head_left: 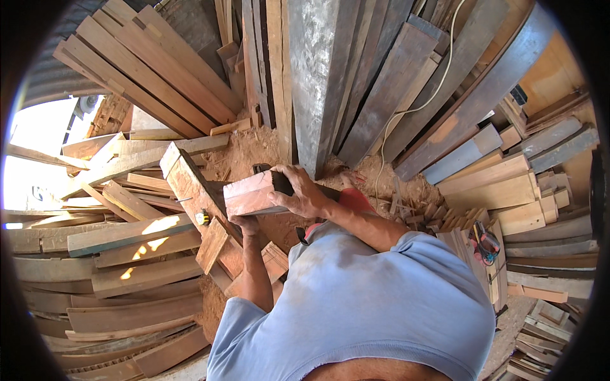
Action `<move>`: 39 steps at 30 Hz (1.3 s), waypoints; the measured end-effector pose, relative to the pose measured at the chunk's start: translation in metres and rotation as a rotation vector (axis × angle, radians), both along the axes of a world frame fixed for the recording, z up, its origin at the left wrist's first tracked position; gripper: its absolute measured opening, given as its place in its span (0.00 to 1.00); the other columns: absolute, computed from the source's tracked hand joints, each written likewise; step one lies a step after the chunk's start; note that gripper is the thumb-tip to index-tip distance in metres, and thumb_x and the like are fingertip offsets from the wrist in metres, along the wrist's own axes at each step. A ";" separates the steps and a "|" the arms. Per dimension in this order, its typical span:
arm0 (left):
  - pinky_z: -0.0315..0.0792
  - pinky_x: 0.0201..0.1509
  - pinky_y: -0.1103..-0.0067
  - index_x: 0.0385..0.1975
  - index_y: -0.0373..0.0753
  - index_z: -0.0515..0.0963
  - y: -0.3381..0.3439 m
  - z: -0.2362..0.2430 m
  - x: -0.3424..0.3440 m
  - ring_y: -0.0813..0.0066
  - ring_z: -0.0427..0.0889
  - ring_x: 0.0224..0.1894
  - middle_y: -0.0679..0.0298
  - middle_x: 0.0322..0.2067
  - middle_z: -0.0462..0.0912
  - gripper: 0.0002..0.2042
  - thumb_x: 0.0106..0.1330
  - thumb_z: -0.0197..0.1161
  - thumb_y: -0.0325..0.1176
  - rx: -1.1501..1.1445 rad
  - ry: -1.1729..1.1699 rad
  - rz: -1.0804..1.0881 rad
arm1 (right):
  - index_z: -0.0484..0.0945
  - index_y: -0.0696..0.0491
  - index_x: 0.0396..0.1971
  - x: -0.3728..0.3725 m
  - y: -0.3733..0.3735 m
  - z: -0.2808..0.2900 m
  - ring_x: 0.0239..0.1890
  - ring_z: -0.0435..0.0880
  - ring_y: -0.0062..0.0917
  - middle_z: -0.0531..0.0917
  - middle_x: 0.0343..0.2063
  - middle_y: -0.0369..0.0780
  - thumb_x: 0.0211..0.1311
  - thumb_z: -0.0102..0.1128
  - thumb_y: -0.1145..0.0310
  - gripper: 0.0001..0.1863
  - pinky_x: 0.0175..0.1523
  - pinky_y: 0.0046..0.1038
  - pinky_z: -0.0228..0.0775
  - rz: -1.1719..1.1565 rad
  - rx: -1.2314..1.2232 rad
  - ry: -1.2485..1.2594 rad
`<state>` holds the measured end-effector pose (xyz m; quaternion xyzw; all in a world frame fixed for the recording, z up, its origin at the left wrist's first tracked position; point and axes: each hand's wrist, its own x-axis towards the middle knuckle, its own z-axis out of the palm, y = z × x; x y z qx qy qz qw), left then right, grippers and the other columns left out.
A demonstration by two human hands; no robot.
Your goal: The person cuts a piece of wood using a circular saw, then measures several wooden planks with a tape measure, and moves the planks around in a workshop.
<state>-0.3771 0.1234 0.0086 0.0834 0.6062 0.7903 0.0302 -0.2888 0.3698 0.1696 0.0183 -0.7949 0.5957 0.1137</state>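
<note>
A thick wooden block [249,195] with a pinkish-brown face and a dark side is in front of my body. My right hand [300,195] is closed over its right part, thumb and fingers gripping the dark edge. Below its left part my left hand [245,225] supports it from underneath; those fingers are mostly hidden by the wood. Just left of the block lies a slanting rough plank [190,179]. On that plank sits a small yellow and black object [202,217], too small to name, beside a short wood offcut [212,245].
Long boards [152,70] lean at the far left, and tall grey planks [318,76] stand ahead. Stacked timber [136,273] fills the left side. A pale cable [406,112] hangs at the right, above sawdust. Small tools [485,245] lie on boards at the right.
</note>
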 end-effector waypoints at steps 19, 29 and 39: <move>0.61 0.73 0.60 0.72 0.35 0.55 0.027 0.008 0.031 0.58 0.66 0.69 0.54 0.68 0.64 0.63 0.49 0.36 0.88 -0.062 -0.061 -0.138 | 0.53 0.59 0.71 0.033 0.073 -0.009 0.68 0.62 0.53 0.63 0.65 0.57 0.49 0.72 0.35 0.60 0.72 0.47 0.53 0.208 0.191 0.087; 0.60 0.72 0.62 0.71 0.30 0.52 0.191 0.100 0.051 0.61 0.66 0.68 0.50 0.66 0.66 0.62 0.50 0.50 0.84 -0.120 0.099 -0.414 | 0.63 0.58 0.64 0.069 0.174 -0.010 0.63 0.68 0.50 0.71 0.57 0.51 0.40 0.79 0.40 0.56 0.66 0.45 0.60 -0.071 0.274 -0.045; 0.63 0.68 0.64 0.70 0.25 0.53 0.277 0.121 0.020 0.60 0.70 0.63 0.48 0.60 0.68 0.66 0.45 0.59 0.83 -0.339 0.150 -0.451 | 0.63 0.57 0.62 0.060 0.235 -0.034 0.61 0.71 0.43 0.71 0.54 0.47 0.44 0.83 0.49 0.51 0.65 0.42 0.63 -0.115 -0.151 -0.100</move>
